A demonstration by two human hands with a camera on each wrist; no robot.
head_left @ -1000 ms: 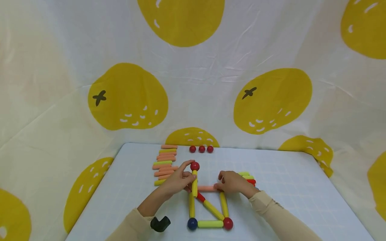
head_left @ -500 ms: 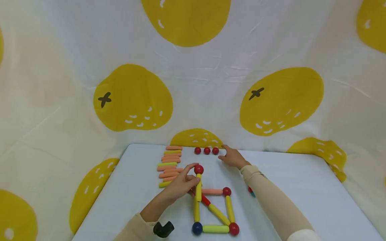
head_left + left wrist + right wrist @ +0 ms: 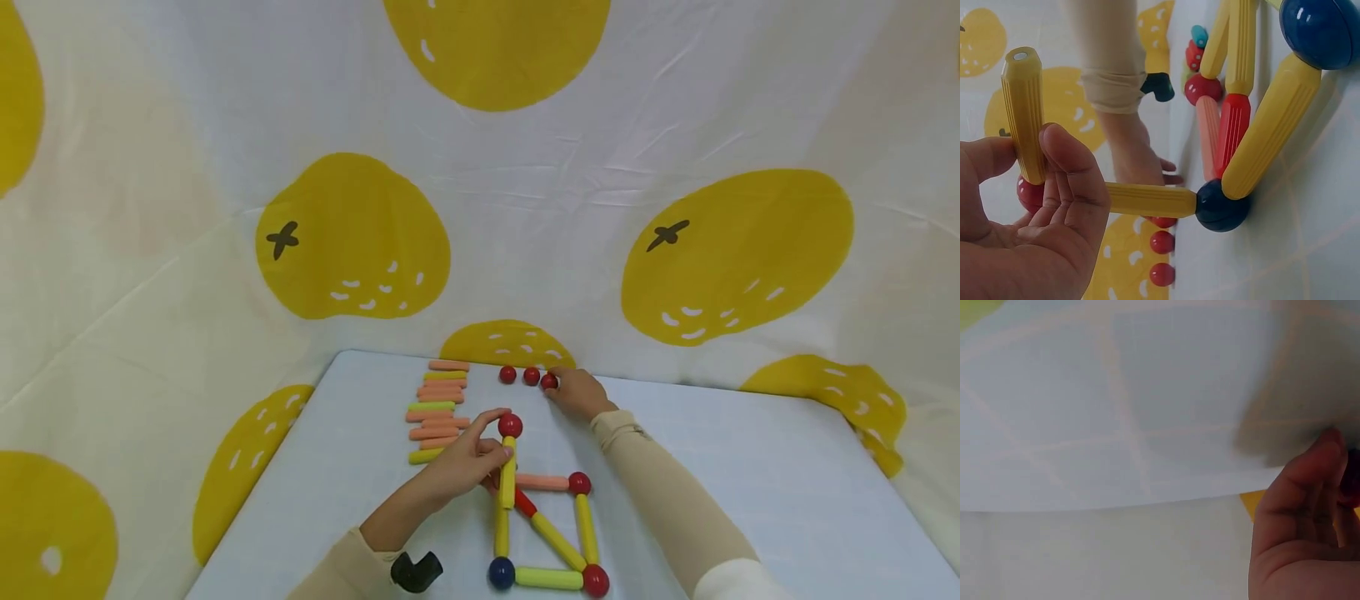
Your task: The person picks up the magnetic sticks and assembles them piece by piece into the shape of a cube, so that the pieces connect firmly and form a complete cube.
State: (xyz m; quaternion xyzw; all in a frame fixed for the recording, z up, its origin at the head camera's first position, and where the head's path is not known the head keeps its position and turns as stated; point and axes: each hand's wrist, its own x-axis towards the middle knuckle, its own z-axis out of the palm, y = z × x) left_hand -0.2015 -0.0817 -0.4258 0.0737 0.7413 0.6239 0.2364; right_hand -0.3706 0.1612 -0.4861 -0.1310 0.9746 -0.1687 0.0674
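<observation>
My left hand (image 3: 463,463) pinches a yellow magnetic rod (image 3: 1021,106) between thumb and fingers. A red ball (image 3: 510,426) joins that rod to another yellow rod (image 3: 1154,200), which rises from a dark blue ball (image 3: 1219,215) on the table. Around it lies a flat frame of rods: a pink rod (image 3: 543,482), a lime rod (image 3: 549,578) and a red-and-yellow diagonal, with balls at the corners. At the table's back, my right hand (image 3: 581,395) has its fingertips around the rightmost red ball (image 3: 550,381); in the right wrist view this ball is partly cut off.
Two more red balls (image 3: 507,375) stand in line to its left. Several loose pink, yellow and lime rods (image 3: 437,415) lie in a column left of the frame. A patterned cloth (image 3: 525,233) hangs behind the table's back edge.
My right hand has left the frame's far right corner, reached to the back of the table and closed on a red ball. The left hand keeps holding the yellow rod.
</observation>
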